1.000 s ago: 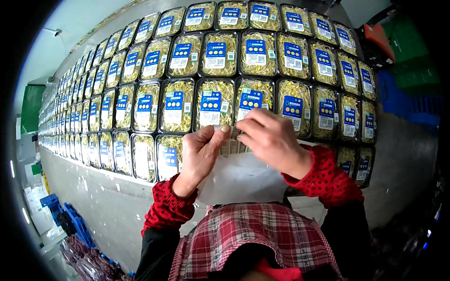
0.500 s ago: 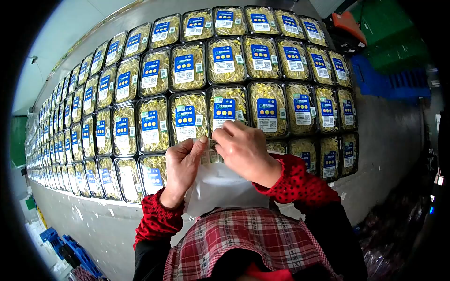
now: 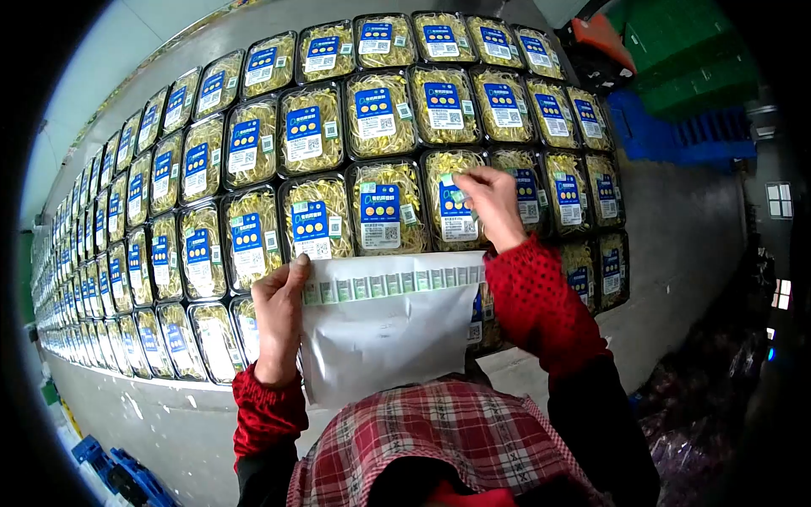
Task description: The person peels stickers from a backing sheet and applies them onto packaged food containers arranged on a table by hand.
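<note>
A white sheet [image 3: 384, 338] with a row of small green-and-white stickers [image 3: 393, 284] along its upper part hangs in front of the plaid apron. My left hand [image 3: 280, 317] pinches the sheet's upper left corner, thumb on top. My right hand [image 3: 494, 203] is closed on a small green sticker [image 3: 456, 194], above a black tray of sprouts [image 3: 460, 230] with a blue and white label. Left of that tray sits another sprout tray [image 3: 387, 241], with a small green-and-white sticker beside its blue label.
Rows of sprout trays [image 3: 245, 148] cover the grey surface [image 3: 160, 414] and run far to the left. At the upper right are blue pallets [image 3: 676, 131], green crates [image 3: 684, 51] and an orange and black object [image 3: 598, 51]. More blue pallets [image 3: 127, 473] lie lower left.
My right hand has left the sheet's top edge and moved up and right over a tray, holding a sticker. The sheet is now spread flatter, showing its sticker row. The view has shifted.
</note>
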Demonstrator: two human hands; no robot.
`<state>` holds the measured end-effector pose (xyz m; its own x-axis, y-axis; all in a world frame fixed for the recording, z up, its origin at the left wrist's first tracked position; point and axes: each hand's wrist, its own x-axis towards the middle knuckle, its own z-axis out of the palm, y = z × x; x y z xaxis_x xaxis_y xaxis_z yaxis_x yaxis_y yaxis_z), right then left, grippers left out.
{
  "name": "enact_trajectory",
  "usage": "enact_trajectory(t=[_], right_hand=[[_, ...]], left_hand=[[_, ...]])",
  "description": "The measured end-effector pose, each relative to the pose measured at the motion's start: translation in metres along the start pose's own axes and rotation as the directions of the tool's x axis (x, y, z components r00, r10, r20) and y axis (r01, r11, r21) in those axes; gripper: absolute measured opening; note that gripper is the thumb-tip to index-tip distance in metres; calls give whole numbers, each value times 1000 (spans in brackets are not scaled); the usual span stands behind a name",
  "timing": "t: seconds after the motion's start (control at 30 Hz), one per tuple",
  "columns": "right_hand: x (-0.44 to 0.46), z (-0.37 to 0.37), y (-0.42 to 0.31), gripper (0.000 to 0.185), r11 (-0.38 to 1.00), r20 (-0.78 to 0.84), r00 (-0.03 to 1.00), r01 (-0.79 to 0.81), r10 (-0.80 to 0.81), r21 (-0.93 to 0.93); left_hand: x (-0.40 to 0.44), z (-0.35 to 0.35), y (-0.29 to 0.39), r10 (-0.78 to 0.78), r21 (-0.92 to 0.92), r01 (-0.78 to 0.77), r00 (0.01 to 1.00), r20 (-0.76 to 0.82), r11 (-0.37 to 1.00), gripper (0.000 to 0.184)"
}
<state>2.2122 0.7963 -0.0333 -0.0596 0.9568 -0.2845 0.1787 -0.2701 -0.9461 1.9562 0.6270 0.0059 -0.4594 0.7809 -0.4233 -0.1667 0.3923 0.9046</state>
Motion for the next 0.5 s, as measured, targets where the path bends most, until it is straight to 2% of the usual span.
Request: enact_trajectory(t=[0.07,0.1,0.13,0.2,0.23,0.27,0.33,0.37,0.4,0.47,0.5], right_hand=[[13,1,23,17,992,-2,1000,7,-8,-123],[16,8,31,18,983,-13,990,136,-139,-121],[16,12,35,17,952,-50,979,179,-197,-248],[18,20,46,20,754,-45,919,292,-391,-588],[21,19,48,24,513,46,785,446,-617,-733],[22,15,47,27,560,46,868,359,-495,-747],[31,-4,21,32,590,93,924,311,-371,-745],[48,-11,24,33,728,64,946,286,-318,-623],[56,-7,0,25,835,54,972,226,-230,-501],[90,5,-22,18,936,23,952,304,-305,-177],[105,14,-35,15,961,-17,961,275,-276,-36]], left_hand=[[2,-7,-9,20,39,-21,1000,5,999,37],[0,-8,-11,14,39,-14,1000,5,999,37],[-2,-8,-10,11,70,-12,1000,14,997,37],[-4,-12,-7,20,97,-22,1000,18,995,37],[-6,-14,-4,42,137,-40,999,-11,990,37],[-9,-17,-1,64,177,-57,997,-35,983,38],[-11,-39,3,90,197,-89,996,1,976,35],[-11,-46,0,85,46,-85,996,-2,995,34],[-14,-48,6,74,-101,-74,997,1,992,33],[-16,-41,15,44,-239,-51,998,-35,970,36],[-17,-39,19,51,-224,-48,999,7,973,37]])
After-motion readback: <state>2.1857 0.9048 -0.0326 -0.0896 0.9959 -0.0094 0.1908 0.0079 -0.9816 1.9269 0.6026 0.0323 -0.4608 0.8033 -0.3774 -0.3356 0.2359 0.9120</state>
